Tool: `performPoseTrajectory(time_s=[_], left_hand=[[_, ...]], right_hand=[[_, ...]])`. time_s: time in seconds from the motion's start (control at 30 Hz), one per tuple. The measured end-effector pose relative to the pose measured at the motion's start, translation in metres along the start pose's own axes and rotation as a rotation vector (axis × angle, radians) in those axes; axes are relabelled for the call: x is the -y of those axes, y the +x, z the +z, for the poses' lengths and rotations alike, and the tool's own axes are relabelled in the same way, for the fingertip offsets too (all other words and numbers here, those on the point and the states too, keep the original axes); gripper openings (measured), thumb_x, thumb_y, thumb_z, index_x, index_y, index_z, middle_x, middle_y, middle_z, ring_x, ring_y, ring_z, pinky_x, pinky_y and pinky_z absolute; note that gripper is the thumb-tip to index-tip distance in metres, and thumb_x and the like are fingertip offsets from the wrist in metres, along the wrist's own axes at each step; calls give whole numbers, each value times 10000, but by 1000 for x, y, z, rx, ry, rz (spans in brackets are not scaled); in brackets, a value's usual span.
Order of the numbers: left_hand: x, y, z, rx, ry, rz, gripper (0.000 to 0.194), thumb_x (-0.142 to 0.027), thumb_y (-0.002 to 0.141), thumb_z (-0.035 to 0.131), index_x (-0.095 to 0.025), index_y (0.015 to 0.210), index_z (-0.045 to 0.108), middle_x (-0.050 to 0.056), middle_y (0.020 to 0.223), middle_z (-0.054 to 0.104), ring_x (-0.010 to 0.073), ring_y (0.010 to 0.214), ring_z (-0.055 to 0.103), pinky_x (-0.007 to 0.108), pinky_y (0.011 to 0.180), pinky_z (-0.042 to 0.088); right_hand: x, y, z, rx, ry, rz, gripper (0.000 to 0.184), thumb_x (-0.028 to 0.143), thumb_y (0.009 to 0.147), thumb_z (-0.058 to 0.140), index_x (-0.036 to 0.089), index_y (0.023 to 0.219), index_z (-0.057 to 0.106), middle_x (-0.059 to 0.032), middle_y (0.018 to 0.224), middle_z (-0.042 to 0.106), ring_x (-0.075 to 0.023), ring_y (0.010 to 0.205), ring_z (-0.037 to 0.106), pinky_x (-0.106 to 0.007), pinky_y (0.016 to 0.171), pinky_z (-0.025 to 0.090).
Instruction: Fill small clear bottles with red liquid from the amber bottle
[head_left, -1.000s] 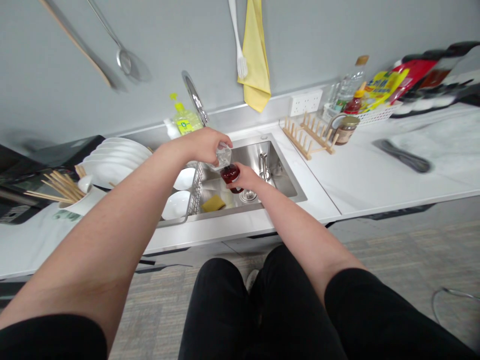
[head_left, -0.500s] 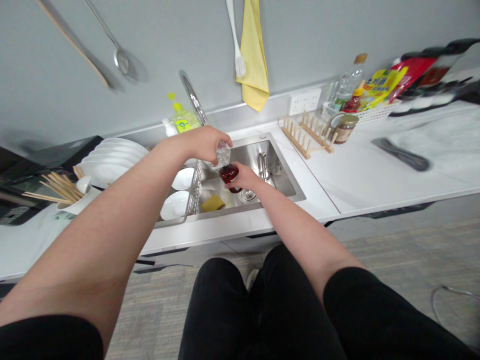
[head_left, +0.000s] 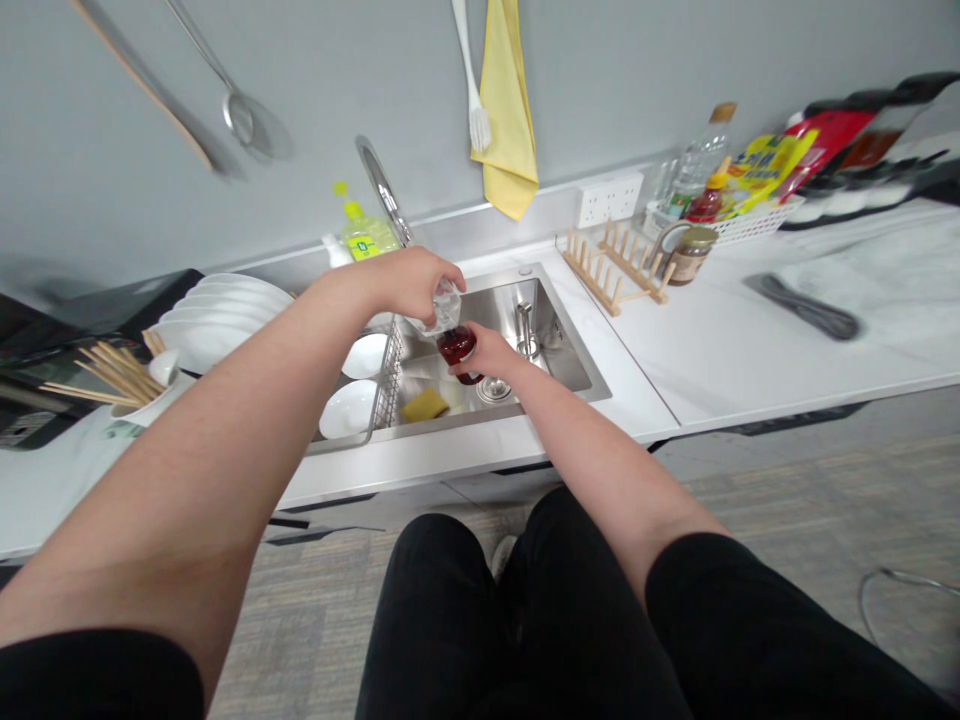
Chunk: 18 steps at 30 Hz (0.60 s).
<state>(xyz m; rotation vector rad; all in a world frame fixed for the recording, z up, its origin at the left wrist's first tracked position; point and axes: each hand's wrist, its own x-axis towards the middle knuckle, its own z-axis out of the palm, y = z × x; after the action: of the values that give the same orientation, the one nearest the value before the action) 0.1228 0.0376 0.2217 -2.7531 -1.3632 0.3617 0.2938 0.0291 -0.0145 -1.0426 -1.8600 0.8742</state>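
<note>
Two hands are working above a stainless steel sink (head_left: 506, 310), the left hand (head_left: 409, 285) clamping a clear bottle (head_left: 446, 308), the right hand (head_left: 480, 352) gripping a dark red bottle (head_left: 456, 346); a loosening grip risks dropping either.

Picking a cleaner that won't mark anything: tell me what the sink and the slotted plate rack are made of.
The sink looks like stainless steel with a brushed satin finish, going by its soft grey sheen. The plate rack looks like pale bamboo or light wood, matte and unpainted; the view can't settle which.
</note>
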Motion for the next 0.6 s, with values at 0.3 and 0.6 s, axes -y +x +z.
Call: performPoseTrajectory(time_s=[0.3, 0.6], left_hand=[[-1, 1, -1, -2, 0, 5, 908, -381, 632, 894, -357, 1526, 741, 46, 1329, 836, 332, 1194, 790, 377, 1039, 586], [-3, 1, -2, 15, 9, 0, 899, -371, 643, 870, -366, 1531, 735, 37, 1326, 833, 340, 1222, 780, 385, 1064, 580]], right_hand=[[1, 0, -1, 9, -15, 14, 736, 330, 608, 1055, 272, 1266, 730, -46, 1226, 842, -366, 1176, 802, -527, 1094, 624], [0, 0, 1, 4, -19, 0, 741, 344, 607, 1069, 261, 1266, 739, -50, 1206, 849, -359, 1143, 810, -517, 1077, 632]])
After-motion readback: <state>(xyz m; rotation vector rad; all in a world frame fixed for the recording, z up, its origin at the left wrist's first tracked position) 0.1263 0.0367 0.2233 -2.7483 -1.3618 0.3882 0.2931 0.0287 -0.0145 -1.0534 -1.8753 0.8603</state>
